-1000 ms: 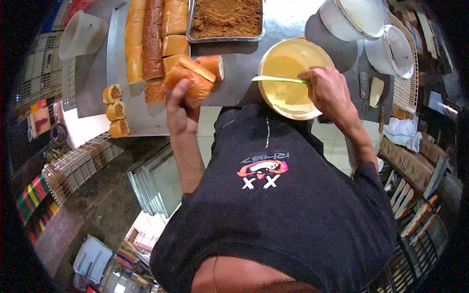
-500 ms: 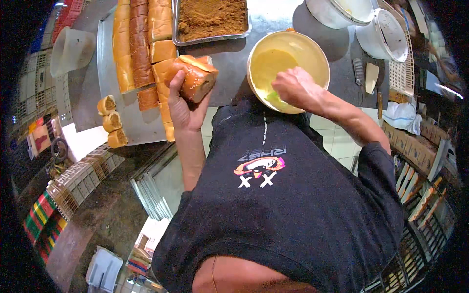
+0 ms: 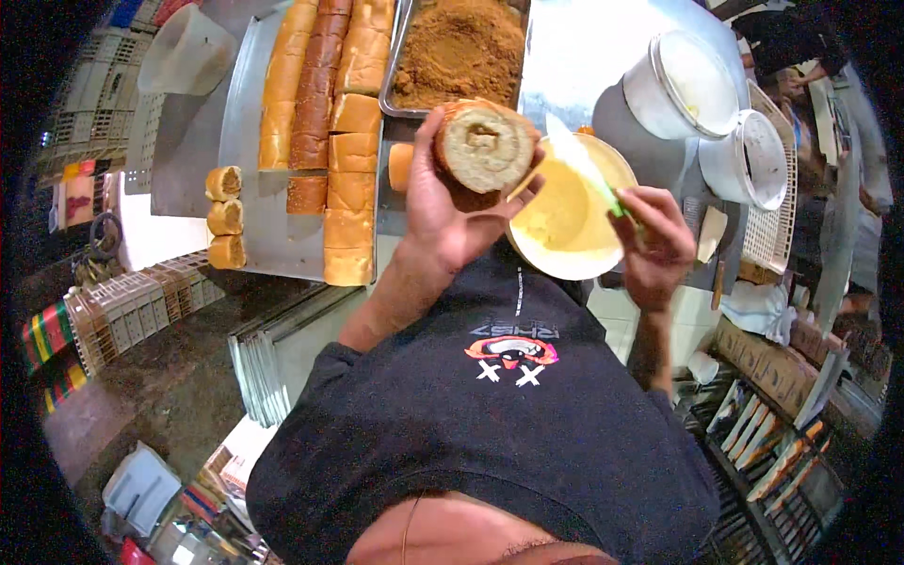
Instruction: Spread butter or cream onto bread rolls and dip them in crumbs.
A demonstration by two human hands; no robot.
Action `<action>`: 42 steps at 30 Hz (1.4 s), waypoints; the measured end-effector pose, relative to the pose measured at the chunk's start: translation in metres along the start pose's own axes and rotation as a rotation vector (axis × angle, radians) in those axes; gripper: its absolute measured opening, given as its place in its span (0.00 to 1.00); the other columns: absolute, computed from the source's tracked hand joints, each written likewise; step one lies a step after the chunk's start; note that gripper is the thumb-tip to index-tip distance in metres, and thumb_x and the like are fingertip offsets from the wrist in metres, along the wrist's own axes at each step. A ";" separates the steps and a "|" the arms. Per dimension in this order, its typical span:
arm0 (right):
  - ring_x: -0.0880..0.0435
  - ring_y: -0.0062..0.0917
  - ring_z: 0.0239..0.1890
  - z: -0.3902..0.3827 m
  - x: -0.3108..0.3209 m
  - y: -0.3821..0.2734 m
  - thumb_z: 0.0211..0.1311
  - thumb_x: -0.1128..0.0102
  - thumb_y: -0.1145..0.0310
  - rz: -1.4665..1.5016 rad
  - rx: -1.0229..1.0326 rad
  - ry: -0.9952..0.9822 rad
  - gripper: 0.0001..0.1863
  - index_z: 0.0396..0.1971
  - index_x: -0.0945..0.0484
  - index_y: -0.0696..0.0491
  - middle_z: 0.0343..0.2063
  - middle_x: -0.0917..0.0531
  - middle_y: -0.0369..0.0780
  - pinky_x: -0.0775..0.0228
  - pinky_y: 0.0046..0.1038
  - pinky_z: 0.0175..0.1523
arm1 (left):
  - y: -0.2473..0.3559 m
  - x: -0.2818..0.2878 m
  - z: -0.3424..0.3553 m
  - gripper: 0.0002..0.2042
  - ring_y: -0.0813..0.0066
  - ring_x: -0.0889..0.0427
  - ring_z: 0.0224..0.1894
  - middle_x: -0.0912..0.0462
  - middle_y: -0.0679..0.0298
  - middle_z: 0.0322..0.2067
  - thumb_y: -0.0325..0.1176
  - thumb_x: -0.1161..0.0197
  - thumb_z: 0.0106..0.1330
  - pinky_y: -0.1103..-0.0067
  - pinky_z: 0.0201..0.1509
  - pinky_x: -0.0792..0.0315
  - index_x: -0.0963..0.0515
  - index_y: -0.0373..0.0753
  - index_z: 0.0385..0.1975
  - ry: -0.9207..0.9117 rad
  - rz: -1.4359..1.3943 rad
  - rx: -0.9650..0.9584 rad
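Note:
My left hand is wrapped round a bread roll, held up with its pale, swirled cut face showing. My right hand grips a green-handled spreader, its pale blade raised over a round bowl of yellow cream. Left of my hands, rows of golden and darker loaves lie on a metal sheet, with small pieces at its left side. Another piece sits behind my left hand. A metal pan of brown crumbly filling stands beyond the roll.
Two white tubs stand at the back right, near a plastic crate and a scraper. A clear container is at the back left. Another person shows at the upper right.
My left hand has moved right, turning the roll so its cut face shows. My right hand has lifted the spreader blade out of the cream and moved right.

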State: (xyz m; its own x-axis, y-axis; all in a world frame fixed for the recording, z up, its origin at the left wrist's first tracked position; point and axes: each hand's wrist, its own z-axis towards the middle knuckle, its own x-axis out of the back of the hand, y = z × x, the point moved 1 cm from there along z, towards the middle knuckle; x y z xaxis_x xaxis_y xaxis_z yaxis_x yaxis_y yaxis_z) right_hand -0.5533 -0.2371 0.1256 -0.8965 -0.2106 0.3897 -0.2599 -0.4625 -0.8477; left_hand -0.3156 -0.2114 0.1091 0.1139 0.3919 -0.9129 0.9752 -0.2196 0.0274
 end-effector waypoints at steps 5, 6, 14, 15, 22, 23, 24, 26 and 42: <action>0.18 0.27 0.34 0.004 -0.043 0.003 0.51 0.26 0.82 -0.346 0.316 0.216 0.13 0.38 0.10 0.54 0.35 0.16 0.41 0.25 0.27 0.36 | -0.011 -0.034 0.000 0.31 0.61 0.23 0.59 0.19 0.59 0.55 0.65 0.46 0.67 0.60 0.65 0.33 0.24 0.46 0.57 -0.069 0.088 0.053; 0.18 0.27 0.34 0.002 -0.039 0.008 0.51 0.26 0.82 -0.364 0.332 0.203 0.13 0.38 0.10 0.54 0.35 0.16 0.41 0.25 0.27 0.36 | -0.010 -0.036 0.001 0.30 0.62 0.24 0.60 0.19 0.60 0.55 0.65 0.46 0.67 0.60 0.66 0.34 0.24 0.48 0.57 -0.088 0.130 0.020; 0.17 0.28 0.36 0.003 -0.048 0.001 0.50 0.26 0.83 -0.363 0.442 0.295 0.14 0.38 0.10 0.55 0.36 0.16 0.43 0.25 0.28 0.37 | -0.007 -0.024 -0.005 0.29 0.67 0.25 0.60 0.21 0.67 0.55 0.63 0.40 0.65 0.61 0.67 0.36 0.25 0.50 0.58 0.000 0.048 -0.026; 0.17 0.28 0.35 0.008 -0.059 0.000 0.50 0.26 0.83 -0.409 0.442 0.286 0.15 0.39 0.10 0.54 0.36 0.16 0.42 0.25 0.27 0.37 | -0.011 -0.026 -0.006 0.29 0.67 0.25 0.60 0.21 0.67 0.55 0.63 0.40 0.65 0.61 0.67 0.36 0.25 0.50 0.58 0.004 0.047 -0.025; 0.16 0.23 0.34 0.005 -0.052 0.032 0.56 0.28 0.81 -0.416 0.131 0.437 0.16 0.44 0.11 0.51 0.37 0.16 0.40 0.22 0.25 0.38 | 0.011 -0.002 -0.007 0.21 0.70 0.23 0.56 0.20 0.73 0.52 0.53 0.33 0.65 0.62 0.59 0.31 0.26 0.56 0.55 0.124 0.200 -0.321; 0.16 0.24 0.37 0.004 -0.043 0.030 0.56 0.29 0.82 -0.387 0.130 0.440 0.17 0.46 0.12 0.51 0.36 0.15 0.41 0.23 0.25 0.39 | 0.024 0.010 -0.007 0.21 0.69 0.19 0.53 0.18 0.68 0.50 0.46 0.31 0.64 0.65 0.57 0.27 0.26 0.50 0.55 0.129 0.257 -0.364; 0.17 0.25 0.40 0.003 -0.033 0.026 0.56 0.32 0.86 -0.427 0.092 0.416 0.20 0.48 0.13 0.53 0.39 0.17 0.42 0.22 0.25 0.44 | 0.037 0.020 -0.004 0.23 0.69 0.18 0.51 0.17 0.65 0.49 0.43 0.28 0.62 0.67 0.55 0.24 0.26 0.45 0.54 0.161 0.469 -0.501; 0.18 0.28 0.47 -0.008 -0.010 0.030 0.54 0.41 0.94 -0.369 0.026 0.406 0.25 0.51 0.15 0.57 0.44 0.20 0.43 0.20 0.27 0.53 | 0.065 0.047 0.013 0.28 0.68 0.16 0.48 0.16 0.60 0.46 0.38 0.22 0.55 0.72 0.53 0.21 0.26 0.37 0.54 0.212 1.034 -0.706; 0.13 0.35 0.36 -0.016 0.019 -0.015 0.62 0.37 0.77 -0.551 -0.270 0.252 0.06 0.38 0.15 0.57 0.35 0.15 0.46 0.22 0.32 0.42 | 0.101 0.091 -0.013 0.30 0.55 0.24 0.58 0.19 0.55 0.50 0.42 0.25 0.43 0.61 0.61 0.32 0.20 0.37 0.49 0.349 2.608 -0.683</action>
State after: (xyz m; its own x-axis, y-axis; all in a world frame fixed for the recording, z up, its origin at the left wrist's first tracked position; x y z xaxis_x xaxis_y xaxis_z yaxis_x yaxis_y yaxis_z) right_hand -0.5721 -0.2200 0.1397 -0.6549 0.2179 0.7236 -0.7556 -0.2062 -0.6217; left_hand -0.2043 -0.1864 0.0342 0.3316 0.0758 0.9404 -0.9353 -0.1037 0.3382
